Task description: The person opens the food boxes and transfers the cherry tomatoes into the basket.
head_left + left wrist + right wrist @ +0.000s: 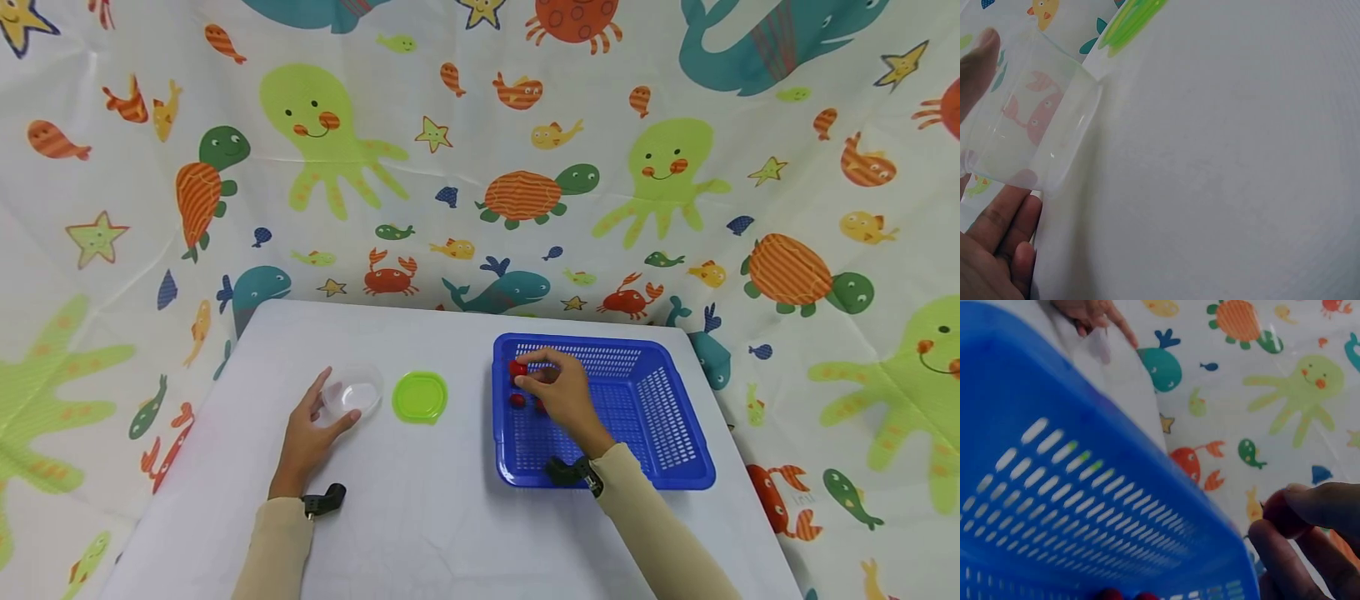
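Observation:
In the head view my left hand (306,429) is at the left of the table, thumb and fingers spread around a clear plastic container (356,392). The left wrist view shows the container between thumb and fingers. My right hand (564,393) is over the left part of a blue plastic basket (600,341). Between thumb and fingertips it pinches a small red fruit (1286,515), above the basket's rim in the right wrist view. Beneath that hand, other small red fruits (517,401) lie in the basket, partly hidden by the hand.
A bright green lid (420,398) lies flat on the white table (420,517), between the container and the basket. Behind the table hangs a cloth (450,100) printed with sea animals. Each wrist wears a small black camera.

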The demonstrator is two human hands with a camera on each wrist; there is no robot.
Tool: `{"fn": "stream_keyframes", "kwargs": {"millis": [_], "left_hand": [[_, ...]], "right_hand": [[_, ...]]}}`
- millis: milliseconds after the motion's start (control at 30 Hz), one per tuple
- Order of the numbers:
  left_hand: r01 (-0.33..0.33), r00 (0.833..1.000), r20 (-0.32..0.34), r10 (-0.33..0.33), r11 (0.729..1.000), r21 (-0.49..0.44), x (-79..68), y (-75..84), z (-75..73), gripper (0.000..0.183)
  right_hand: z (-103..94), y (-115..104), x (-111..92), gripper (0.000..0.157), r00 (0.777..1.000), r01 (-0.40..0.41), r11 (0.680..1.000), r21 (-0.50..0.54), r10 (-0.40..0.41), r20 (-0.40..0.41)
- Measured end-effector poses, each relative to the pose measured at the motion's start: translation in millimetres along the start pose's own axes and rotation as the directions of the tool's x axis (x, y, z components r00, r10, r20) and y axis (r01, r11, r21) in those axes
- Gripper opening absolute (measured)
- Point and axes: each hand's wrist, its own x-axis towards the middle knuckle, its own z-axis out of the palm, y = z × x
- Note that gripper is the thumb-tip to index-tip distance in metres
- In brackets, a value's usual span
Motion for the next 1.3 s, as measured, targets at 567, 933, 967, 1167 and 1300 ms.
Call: {"fn": "stream_keyframes", "kwargs": {"millis": [567, 933, 967, 1167, 1300], "left_hand": [[0.001, 1.0, -0.004, -0.001, 1.0, 0.011, -0.2, 0.6, -2.2, 0.1], [-0.006, 1.0, -0.004, 0.006, 1.0, 0.0, 0.1, -0.3, -2.9, 0.1], [-0.009, 1.0, -0.004, 0.009, 1.0, 0.001, 0.3, -0.6, -2.7, 0.1], [0.0, 1.0, -0.002, 0.0, 1.0, -0.003, 0.7, -2.7, -0.1, 0.099], [0.011, 1.0, -0.001, -0.011, 1.0, -0.007, -0.2, -1.6, 0.9, 0.099]], "right_hand": [[-18.6, 42.1, 5.1, 0.021, 0.959, -0.153, 0.965, -0.212, 0.196, 0.203], [-22.3, 56.0, 16.5, 0.021, 0.936, -0.145, 0.952, -0.268, 0.22, 0.274], [-22.6, 56.9, 17.3, 0.021, 0.934, -0.145, 0.95, -0.277, 0.224, 0.28], [-23.6, 63.3, 20.0, 0.023, 0.927, -0.163, 0.935, -0.316, 0.255, 0.276], [-23.9, 64.7, 20.8, 0.024, 0.929, -0.178, 0.928, -0.327, 0.268, 0.256]]}}
